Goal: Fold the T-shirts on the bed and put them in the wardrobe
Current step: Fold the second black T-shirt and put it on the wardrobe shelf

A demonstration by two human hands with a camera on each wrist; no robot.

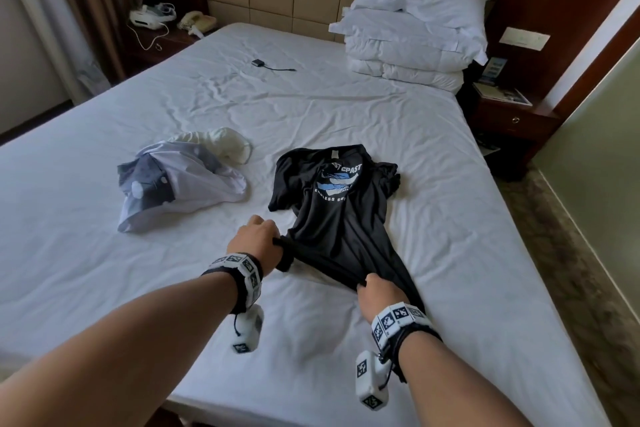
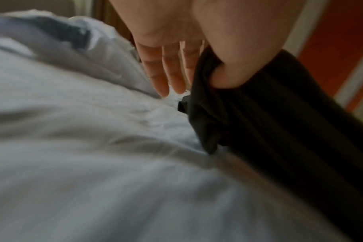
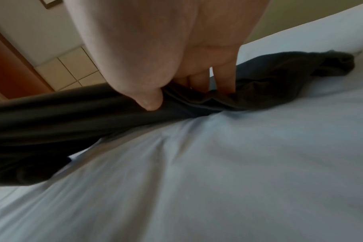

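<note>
A black T-shirt [image 1: 341,204] with a blue and white chest print lies on the white bed [image 1: 346,97], collar toward the headboard, its lower part bunched and lifted. My left hand [image 1: 258,241] pinches the hem's left corner; in the left wrist view the thumb [image 2: 226,70] clamps the black T-shirt [image 2: 269,124] while the other fingers [image 2: 162,73] stay straight. My right hand [image 1: 377,295] grips the hem's right side, thumb [image 3: 149,101] and fingers curled into the black T-shirt [image 3: 72,117]. A crumpled white and grey T-shirt [image 1: 180,180] lies to the left, with a cream garment [image 1: 227,144] behind it.
Stacked white pillows [image 1: 412,28] fill the bed's far right corner. A small black device with a cable [image 1: 266,64] lies mid-bed. Wooden nightstands stand at either side: the left one [image 1: 162,42] with a phone, the right one [image 1: 512,118]. The near bed edge [image 1: 277,416] runs below my forearms.
</note>
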